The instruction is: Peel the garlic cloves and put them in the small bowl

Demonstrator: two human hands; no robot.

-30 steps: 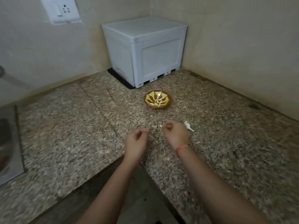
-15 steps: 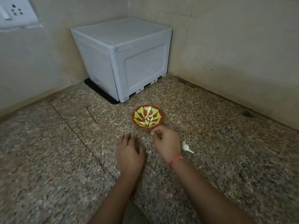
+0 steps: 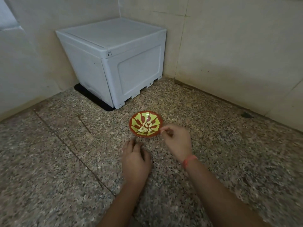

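**Q:** Where did the task's things stand at this entry?

**Me:** The small bowl (image 3: 138, 117) sat on the worktop (image 3: 65, 161) just right of frame centre, in front of the white box (image 3: 114, 63). A heap of peeled cloves (image 3: 146, 127) lay in its bottom.

**Q:** And the hands?

**Me:** My right hand (image 3: 176, 141) was at the bowl's right rim, with thumb and forefinger pinching a small pale piece (image 3: 161, 131). It was too small to be sure of, but I judged it a peeled clove. My left hand (image 3: 135, 158) lay below the bowl, palm down on the worktop. Its fingers were loosely spread and held nothing I could see.

**Q:** Step in hand?

**Me:** Dropping that piece into the bowl, by my reading.

**Q:** How to do it well?

**Me:** Carry the pinch past the rim and over the heap before letting go, and release low. The bowl looked shallow, so a clove let go at the edge could bounce out onto the speckled stone and be hard to spot. Keep the knuckles off the rim. The left hand could steady the near side if the bowl slid.
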